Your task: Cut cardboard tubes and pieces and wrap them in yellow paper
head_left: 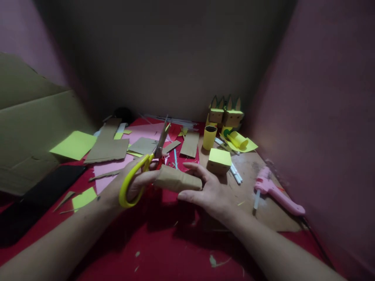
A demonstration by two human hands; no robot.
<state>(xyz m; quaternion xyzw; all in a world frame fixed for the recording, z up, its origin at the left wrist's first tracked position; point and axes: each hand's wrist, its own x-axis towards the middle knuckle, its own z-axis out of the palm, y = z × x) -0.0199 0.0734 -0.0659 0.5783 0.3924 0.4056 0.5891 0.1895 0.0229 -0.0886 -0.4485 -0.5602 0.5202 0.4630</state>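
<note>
My left hand (140,181) has yellow-handled scissors (129,187) looped on it, their blades (163,136) pointing up and away. Its fingers also meet the left end of a bent brown cardboard piece (177,178), which looks rolled or folded. Thumb and fingers of my right hand (209,191) close around the right end of that piece. Just behind the left fingertips shows a small red object (161,162), partly hidden. Right of my right hand sits a small cardboard box with a yellow-green top (219,158).
A pink glue gun (275,191) rests on a cardboard board (263,222) at right. Behind stand a yellow cup (209,138) and two cardboard box figures (233,117). Cardboard scraps (108,150) and pink paper (102,177) cover the red table's left; a large cardboard box (35,125) borders it.
</note>
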